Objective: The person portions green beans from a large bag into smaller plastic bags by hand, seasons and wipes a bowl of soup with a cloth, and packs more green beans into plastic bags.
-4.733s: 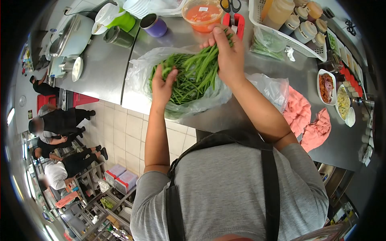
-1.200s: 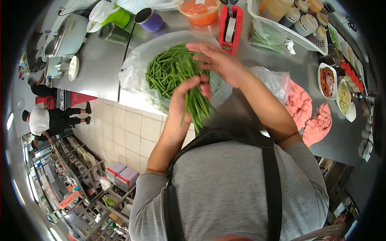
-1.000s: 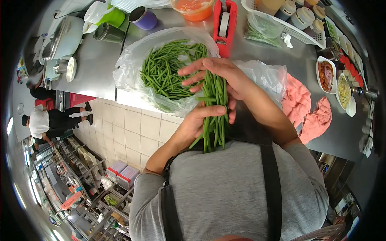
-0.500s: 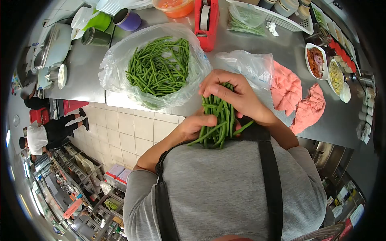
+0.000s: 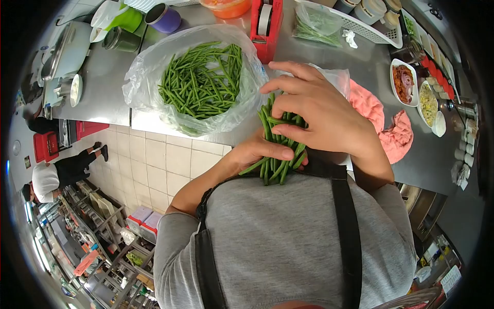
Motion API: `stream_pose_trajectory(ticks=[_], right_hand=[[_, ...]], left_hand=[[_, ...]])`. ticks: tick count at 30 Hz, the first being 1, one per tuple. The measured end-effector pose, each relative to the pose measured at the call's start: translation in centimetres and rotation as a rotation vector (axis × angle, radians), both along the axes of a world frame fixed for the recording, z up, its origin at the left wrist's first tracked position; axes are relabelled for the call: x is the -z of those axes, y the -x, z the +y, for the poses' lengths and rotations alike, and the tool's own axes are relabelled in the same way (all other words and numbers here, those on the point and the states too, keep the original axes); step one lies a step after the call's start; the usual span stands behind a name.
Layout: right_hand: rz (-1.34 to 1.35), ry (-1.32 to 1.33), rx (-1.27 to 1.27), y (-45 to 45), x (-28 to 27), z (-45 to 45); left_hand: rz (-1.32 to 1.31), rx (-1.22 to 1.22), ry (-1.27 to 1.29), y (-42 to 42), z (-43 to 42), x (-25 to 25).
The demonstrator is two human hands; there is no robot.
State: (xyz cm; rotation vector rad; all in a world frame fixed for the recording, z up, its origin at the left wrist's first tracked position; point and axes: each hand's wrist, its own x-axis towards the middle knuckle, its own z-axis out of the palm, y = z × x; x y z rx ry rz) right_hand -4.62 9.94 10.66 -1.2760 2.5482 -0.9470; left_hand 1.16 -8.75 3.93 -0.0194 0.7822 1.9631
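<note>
A bunch of green beans point(image 5: 278, 167) stands upright in front of my chest, with my left hand point(image 5: 265, 149) wrapped round its lower part, thumb across the front. Over the top of the bunch reaches my right hand point(image 5: 319, 108). Its thumb and index finger close on a bean lying crosswise there, while the other fingers stretch out toward the left. Just beyond my hands, a clear plastic bag point(image 5: 141, 77) lies spread open on the steel counter point(image 5: 105, 103), holding a heap of loose green beans point(image 5: 200, 82).
A red tape dispenser point(image 5: 265, 41) stands behind the bag. Pink cloths point(image 5: 396, 136) and another plastic bag point(image 5: 337, 77) lie at the right, near dishes of food point(image 5: 404, 82). Purple cup point(image 5: 163, 19) and jar point(image 5: 121, 42) are at back left. A person point(image 5: 49, 177) stands far left.
My right hand has lifted and opened its outer fingers over the bunch, its thumb and index finger now at a crosswise bean. My left hand keeps its hold. The view has shifted slightly.
</note>
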Motion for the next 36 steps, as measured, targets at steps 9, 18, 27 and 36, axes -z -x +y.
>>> stream_pose_trajectory(ticks=[9,18,27,36], right_hand=[[-0.086,0.465,0.269,1.6,-1.1,1.2],[0.245,0.570,0.285,-2.0,1.1,2.0],[0.244,0.445,-0.002,-4.4,7.0,1.0],[0.079,0.153,0.538,-2.0,14.4,2.6]], left_hand=[[-0.025,-0.124,-0.117,0.1,0.2,0.4],[-0.144,-0.302,0.006,0.9,0.5,0.3],[-0.117,-0.416,0.138,1.2,1.7,3.0],[0.207,-0.141,0.280,0.4,0.8,1.7]])
